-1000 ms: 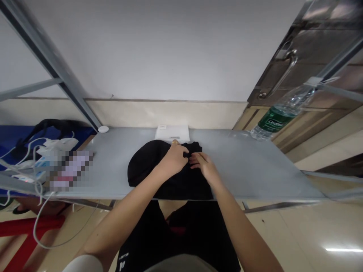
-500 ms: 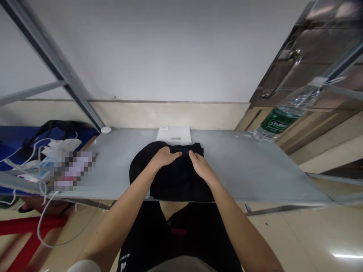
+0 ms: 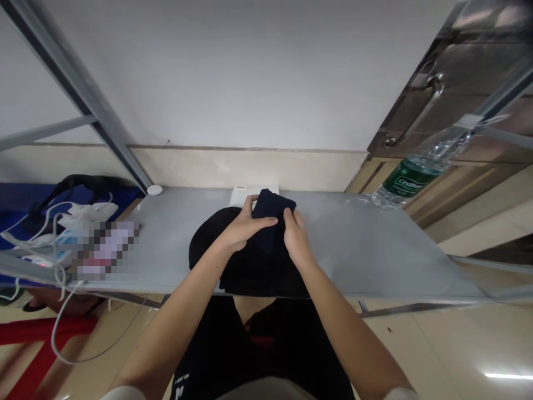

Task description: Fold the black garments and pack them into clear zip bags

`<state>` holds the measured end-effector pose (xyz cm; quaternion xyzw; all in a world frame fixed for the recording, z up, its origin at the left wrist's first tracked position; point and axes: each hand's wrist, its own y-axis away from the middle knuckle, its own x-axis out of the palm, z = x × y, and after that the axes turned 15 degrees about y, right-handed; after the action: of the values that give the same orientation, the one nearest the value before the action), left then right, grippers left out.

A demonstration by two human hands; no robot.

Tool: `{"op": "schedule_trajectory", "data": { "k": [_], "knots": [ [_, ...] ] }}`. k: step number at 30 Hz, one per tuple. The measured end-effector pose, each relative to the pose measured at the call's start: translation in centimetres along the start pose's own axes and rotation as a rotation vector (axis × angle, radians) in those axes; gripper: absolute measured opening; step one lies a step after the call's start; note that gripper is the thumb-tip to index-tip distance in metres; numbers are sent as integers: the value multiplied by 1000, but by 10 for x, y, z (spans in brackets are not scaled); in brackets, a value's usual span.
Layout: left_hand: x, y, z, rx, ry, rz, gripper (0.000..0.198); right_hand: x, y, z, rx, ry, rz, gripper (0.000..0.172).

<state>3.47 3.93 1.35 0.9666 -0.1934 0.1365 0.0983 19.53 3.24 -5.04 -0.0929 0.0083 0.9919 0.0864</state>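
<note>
A black and navy folded cloth garment (image 3: pixel 266 272) lies on the grey shelf top (image 3: pixel 366 250) in front of me; its exact kind cannot be made out. My left hand (image 3: pixel 244 226) grips the raised far edge from the left, thumb on the near face and fingers behind. On the right side of the same edge, my right hand (image 3: pixel 296 236) pinches the fabric. Between the hands a navy flap (image 3: pixel 268 206) stands up off the shelf. A rounded black part spreads out to the left, under my left wrist. Behind the flap, a flat white box (image 3: pixel 245 194) is partly hidden.
At the right end stands a clear bottle with a green label (image 3: pixel 410 179), tied to the metal frame. White cables and plugs (image 3: pixel 89 214) crowd the left, beside a blurred-out item (image 3: pixel 110 247). A small white round object (image 3: pixel 155 190) sits near the wall. Below left is a red stool (image 3: pixel 45 339).
The far edge of the garment has been lifted and folded up into a raised flap. My left fingers have gone behind it, and my right hand has closed on its right side.
</note>
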Motion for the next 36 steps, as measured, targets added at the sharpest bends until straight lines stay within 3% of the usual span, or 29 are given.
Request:
{"op": "schedule_trajectory", "data": {
  "k": [3,6,9,13,15,18,21,23,26,28,33,36],
  "knots": [
    [-4,-7,3,55,65,-17,76,2,-10,8,-95,129,-182,37],
    [-14,-21,9,52,94,-37,74,1,-26,10,8,-41,33,42],
    [-22,-36,12,22,-40,-106,76,0,-41,6,156,-265,285,39],
    [-23,-50,6,62,-435,-231,89,5,-55,3,170,-367,259,36],
    [-25,-55,-2,105,-568,-214,90,7,-64,3,156,-365,215,37],
    [-38,-70,-17,148,-581,-167,74,2,-79,2,149,-376,195,32],
    [-65,-93,-25,387,-622,-262,40,-7,-92,-2,179,-419,224,28],
    [-85,-107,-21,514,-786,-222,26,-12,-95,-6,219,-434,246,27],
    [-108,-119,-3,502,-1004,-61,24,-17,-92,-12,272,-412,249,23],
    [-115,-120,10,473,-1112,-40,27,-19,-88,-14,299,-403,254,20],
    [-117,-114,27,380,-1281,-126,18,-17,-77,-13,437,-397,311,19],
    [-109,-109,30,420,-1333,-143,21,-10,-73,-11,518,-355,349,18]
  ]
}}
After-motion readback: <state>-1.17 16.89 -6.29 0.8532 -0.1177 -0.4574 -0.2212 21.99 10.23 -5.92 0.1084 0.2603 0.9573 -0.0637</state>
